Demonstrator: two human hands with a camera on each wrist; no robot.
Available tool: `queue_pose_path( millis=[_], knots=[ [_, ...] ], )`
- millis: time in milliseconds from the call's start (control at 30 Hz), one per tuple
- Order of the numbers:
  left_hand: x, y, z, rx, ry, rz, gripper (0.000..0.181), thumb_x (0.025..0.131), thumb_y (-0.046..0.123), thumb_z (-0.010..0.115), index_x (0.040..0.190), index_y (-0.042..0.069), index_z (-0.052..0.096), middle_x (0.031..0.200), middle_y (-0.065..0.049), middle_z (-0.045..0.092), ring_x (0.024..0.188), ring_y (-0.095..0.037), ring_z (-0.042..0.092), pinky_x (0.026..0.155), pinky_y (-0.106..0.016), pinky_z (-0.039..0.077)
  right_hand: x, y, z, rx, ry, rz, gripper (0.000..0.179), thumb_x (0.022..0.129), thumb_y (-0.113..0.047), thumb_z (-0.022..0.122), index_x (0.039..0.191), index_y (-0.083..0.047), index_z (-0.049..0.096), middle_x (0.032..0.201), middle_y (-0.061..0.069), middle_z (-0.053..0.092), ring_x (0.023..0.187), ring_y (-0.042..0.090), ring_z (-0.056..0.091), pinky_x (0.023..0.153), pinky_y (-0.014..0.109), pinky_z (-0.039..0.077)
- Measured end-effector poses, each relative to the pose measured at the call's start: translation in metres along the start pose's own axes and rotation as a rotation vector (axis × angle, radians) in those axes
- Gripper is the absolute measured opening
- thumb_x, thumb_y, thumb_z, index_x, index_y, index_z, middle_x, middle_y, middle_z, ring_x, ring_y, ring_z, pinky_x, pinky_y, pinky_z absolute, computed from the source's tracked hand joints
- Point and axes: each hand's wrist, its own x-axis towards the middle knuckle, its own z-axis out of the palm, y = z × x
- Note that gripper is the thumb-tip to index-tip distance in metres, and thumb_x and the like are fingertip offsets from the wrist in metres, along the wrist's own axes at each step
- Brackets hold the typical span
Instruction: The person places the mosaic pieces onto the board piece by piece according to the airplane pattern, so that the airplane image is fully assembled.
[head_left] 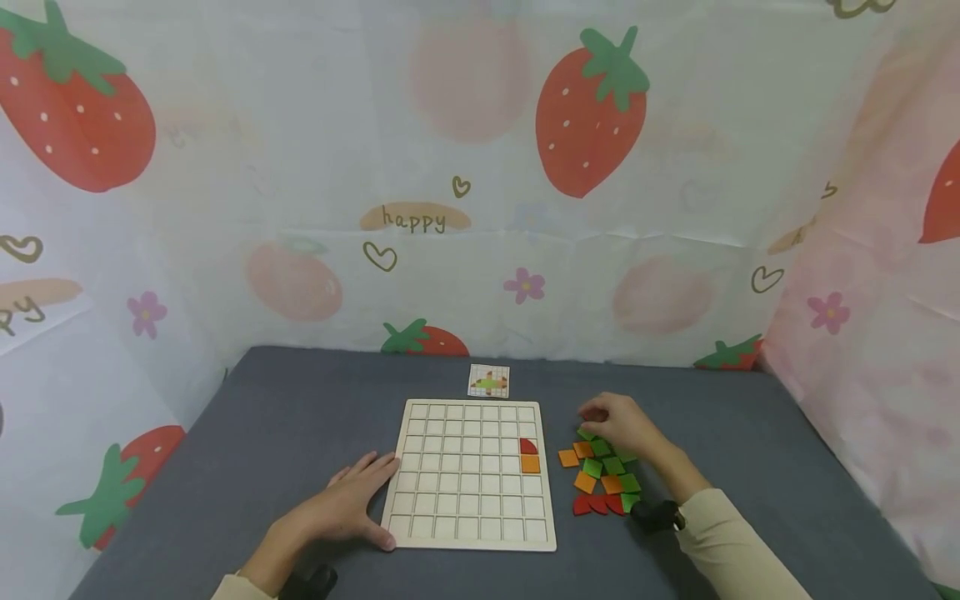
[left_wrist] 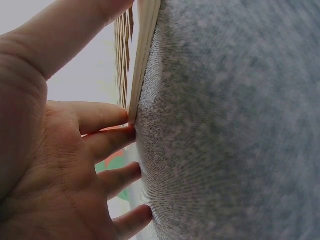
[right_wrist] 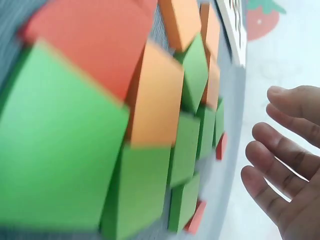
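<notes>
- While the left hand [head_left: 347, 502] lay flat on the grey table [head_left: 247, 433], nearest the person, its fingers were straight and spread, with the fingertips [left_wrist: 127, 117] against the left edge of the wooden grid board [head_left: 472, 475]; it gripped nothing and, by my reading, only steadied the board.
- Just right of that hand, the board lay flat with its slightly longer side running away from the person. Nearly all its cells were bare; only a red quarter-round tile [head_left: 528, 446] and an orange square tile [head_left: 530, 463] sat in the column nearest the right hand, one directly behind the other and touching.
- Right of the board and just beside it, the pile of loose tiles [head_left: 600, 475] in green, orange and red lay close-packed on the table, some overlapping, the red ones at its near end.
- The right hand [head_left: 622, 423] hovered over the far end of that pile, fingers bent downward. The head view suggested a pinch at the fingertips, yet the wrist view showed the fingers [right_wrist: 280, 165] loose and apart with nothing between them, so I judged it open and not yet holding a piece.
- The step in hand looked like choosing the next tile. The next move would call for picking a single piece cleanly from its neighbours, then turning it to match the cell.
- Farthest off, beyond the board's far edge and well apart from both hands, a small pattern card [head_left: 488, 381] lay flat, its picture lengthwise across the table.
</notes>
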Motion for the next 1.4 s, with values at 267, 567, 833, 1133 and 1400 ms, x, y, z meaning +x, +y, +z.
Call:
queue_pose_path(
  millis=[267,567,833,1133,1400],
  knots=[
    [0.0,0.001,0.0,0.001,-0.001,-0.012,0.111,0.061,0.039,0.089,0.151,0.002,0.033,0.158,-0.019,0.029,0.148,-0.046,0.015,0.111,-0.07,0.013,-0.009,0.018,-0.01,-0.018,0.024,0.031,0.023,0.091,-0.011,0.064,0.111,0.0,0.069,0.102,0.013,0.066,0.091,0.025,0.063,0.075,0.039,0.054],
    [-0.001,0.002,0.001,-0.003,0.011,-0.004,0.111,0.061,0.037,0.089,0.15,0.001,0.034,0.158,-0.019,0.03,0.148,-0.046,0.016,0.111,-0.07,0.013,-0.018,0.033,-0.011,-0.054,0.039,0.094,0.02,0.09,-0.01,0.066,0.107,-0.001,0.071,0.103,0.014,0.066,0.093,0.028,0.064,0.076,0.041,0.055],
    [-0.002,0.001,0.001,-0.005,0.007,-0.005,0.111,0.062,0.038,0.089,0.151,0.001,0.033,0.158,-0.019,0.029,0.148,-0.046,0.015,0.112,-0.07,0.014,-0.023,0.034,-0.013,-0.101,0.021,0.166,0.018,0.088,-0.012,0.069,0.101,0.0,0.072,0.097,0.014,0.07,0.086,0.027,0.066,0.069,0.038,0.055],
    [-0.003,0.001,0.0,-0.011,0.006,0.002,0.111,0.063,0.038,0.088,0.151,0.001,0.032,0.159,-0.019,0.028,0.148,-0.046,0.014,0.112,-0.07,0.013,-0.022,0.036,-0.011,-0.139,0.034,0.197,0.011,0.085,-0.008,0.071,0.09,0.001,0.074,0.085,0.011,0.072,0.071,0.018,0.064,0.062,0.036,0.053],
    [-0.002,0.0,0.001,-0.013,0.014,0.002,0.112,0.062,0.038,0.089,0.151,0.001,0.033,0.159,-0.019,0.029,0.148,-0.047,0.015,0.111,-0.07,0.013,-0.02,0.034,-0.01,-0.136,0.047,0.212,0.01,0.084,-0.006,0.072,0.089,0.002,0.074,0.085,0.012,0.071,0.071,0.019,0.063,0.062,0.036,0.053]
  ],
)
